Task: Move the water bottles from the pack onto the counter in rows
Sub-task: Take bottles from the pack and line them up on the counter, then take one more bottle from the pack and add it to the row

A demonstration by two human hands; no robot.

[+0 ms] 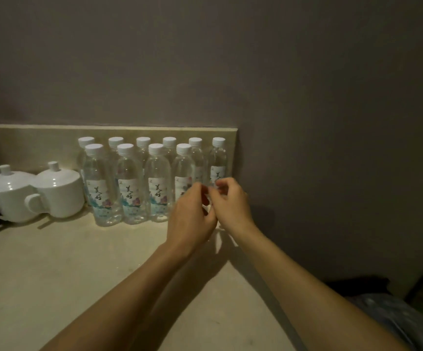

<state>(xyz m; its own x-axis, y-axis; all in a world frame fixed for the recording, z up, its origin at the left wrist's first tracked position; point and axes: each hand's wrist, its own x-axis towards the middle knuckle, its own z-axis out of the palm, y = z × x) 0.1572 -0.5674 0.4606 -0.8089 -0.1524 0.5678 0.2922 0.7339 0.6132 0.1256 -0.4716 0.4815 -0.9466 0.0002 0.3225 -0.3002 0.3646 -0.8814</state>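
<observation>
Ten water bottles (129, 183) stand upright on the pale, smooth stone table (53, 274), long axes vertical and white caps up, set in two rows against the low backsplash (28, 140): six behind, four in front, the front ones just beside each other. Each is clear, ribbed plastic, looks full of water, and wears a white paper label with dark brush characters and a bluish flower print facing the camera. Left of the rows sit two glossy white ceramic mugs (58, 191) with knobbed lids on, so their insides are hidden; they touch or nearly touch. The left hand (190, 216) and right hand (230, 203) meet in front of the right end of the rows, fingers (220, 184) curled and close together; whether they pinch something small, I cannot tell. A matte grey wall (306, 97) rises behind and to the right
</observation>
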